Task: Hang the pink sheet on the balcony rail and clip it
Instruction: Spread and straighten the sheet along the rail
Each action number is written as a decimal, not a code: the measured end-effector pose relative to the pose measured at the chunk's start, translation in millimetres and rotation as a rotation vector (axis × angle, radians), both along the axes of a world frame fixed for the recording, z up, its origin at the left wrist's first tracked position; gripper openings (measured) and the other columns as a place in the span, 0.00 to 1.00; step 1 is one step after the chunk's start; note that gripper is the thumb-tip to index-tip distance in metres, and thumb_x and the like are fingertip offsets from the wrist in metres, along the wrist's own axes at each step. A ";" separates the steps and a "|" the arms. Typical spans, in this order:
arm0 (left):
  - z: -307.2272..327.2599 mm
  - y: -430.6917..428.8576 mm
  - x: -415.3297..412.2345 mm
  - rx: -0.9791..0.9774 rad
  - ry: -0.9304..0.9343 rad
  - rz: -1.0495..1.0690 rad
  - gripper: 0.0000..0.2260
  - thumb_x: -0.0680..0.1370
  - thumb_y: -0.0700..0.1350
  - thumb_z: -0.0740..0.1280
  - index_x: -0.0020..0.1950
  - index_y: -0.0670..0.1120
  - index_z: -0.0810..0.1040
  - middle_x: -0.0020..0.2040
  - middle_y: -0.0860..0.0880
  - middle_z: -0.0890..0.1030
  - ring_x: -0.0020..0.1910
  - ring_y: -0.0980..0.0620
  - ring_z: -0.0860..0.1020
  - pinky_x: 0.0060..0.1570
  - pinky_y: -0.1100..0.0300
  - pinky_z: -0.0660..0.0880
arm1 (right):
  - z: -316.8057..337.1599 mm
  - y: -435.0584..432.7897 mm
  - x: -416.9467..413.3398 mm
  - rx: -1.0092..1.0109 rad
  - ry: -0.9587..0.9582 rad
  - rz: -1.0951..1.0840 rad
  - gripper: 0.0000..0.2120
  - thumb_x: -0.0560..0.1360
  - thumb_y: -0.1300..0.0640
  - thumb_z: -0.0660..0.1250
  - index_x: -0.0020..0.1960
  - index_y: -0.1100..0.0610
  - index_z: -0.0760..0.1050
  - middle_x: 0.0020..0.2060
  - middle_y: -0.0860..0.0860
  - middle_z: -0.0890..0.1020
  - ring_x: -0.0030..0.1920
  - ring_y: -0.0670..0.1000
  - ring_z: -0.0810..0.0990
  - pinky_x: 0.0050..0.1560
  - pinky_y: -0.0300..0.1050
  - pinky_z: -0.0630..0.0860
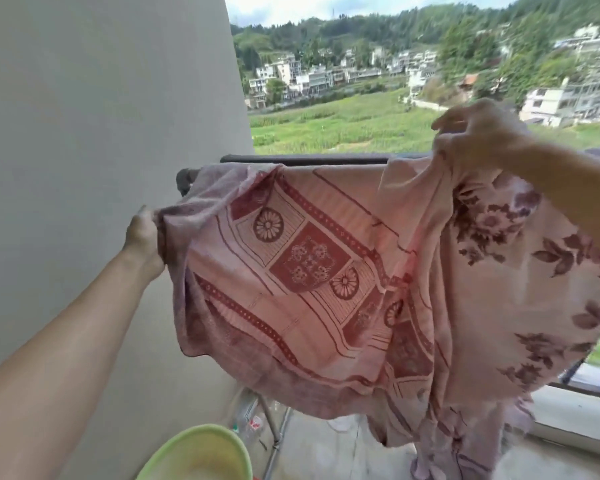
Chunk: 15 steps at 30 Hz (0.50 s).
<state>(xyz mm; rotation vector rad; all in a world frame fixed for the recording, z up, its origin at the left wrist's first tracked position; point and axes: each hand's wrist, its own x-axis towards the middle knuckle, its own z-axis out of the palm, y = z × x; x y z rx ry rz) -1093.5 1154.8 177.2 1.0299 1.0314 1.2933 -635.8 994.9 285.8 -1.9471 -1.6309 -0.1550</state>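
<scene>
A pink sheet [326, 265] with dark red squares, wheel motifs and purple flowers is spread between my hands, its upper part draped over the dark balcony rail [305, 160]. My left hand [145, 239] grips the sheet's left edge beside the wall, a little below the rail's end. My right hand [478, 131] pinches the upper right part of the sheet, held slightly above the rail. The sheet's lower end hangs down to near the floor. No clip is in view.
A plain grey wall [101, 133] fills the left. A green basin [201, 455] sits at the bottom left, with plastic bottles [253, 420] and thin metal legs behind it. Beyond the rail lie green fields and houses. Railing bars [575, 372] show at the lower right.
</scene>
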 end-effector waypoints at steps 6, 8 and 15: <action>66.9 8.0 20.4 0.383 0.195 -0.124 0.16 0.70 0.28 0.69 0.53 0.45 0.79 0.43 0.46 0.80 0.40 0.52 0.80 0.43 0.60 0.80 | -30.7 43.2 -111.9 -0.124 -0.201 0.161 0.38 0.69 0.37 0.71 0.73 0.52 0.66 0.68 0.53 0.74 0.63 0.55 0.75 0.56 0.50 0.75; 97.6 23.0 27.1 0.481 0.214 -0.095 0.14 0.71 0.27 0.68 0.47 0.45 0.81 0.40 0.46 0.79 0.38 0.51 0.80 0.43 0.59 0.80 | -49.5 62.7 -123.6 -0.143 -0.372 0.065 0.37 0.69 0.35 0.70 0.73 0.49 0.66 0.65 0.52 0.76 0.58 0.53 0.77 0.48 0.45 0.74; 163.8 116.9 71.2 0.579 0.293 -0.170 0.20 0.75 0.32 0.66 0.66 0.44 0.74 0.52 0.50 0.76 0.50 0.52 0.78 0.44 0.64 0.77 | -51.5 104.5 -116.4 0.095 -0.174 -0.073 0.09 0.78 0.53 0.66 0.43 0.54 0.83 0.33 0.48 0.83 0.31 0.48 0.77 0.30 0.34 0.65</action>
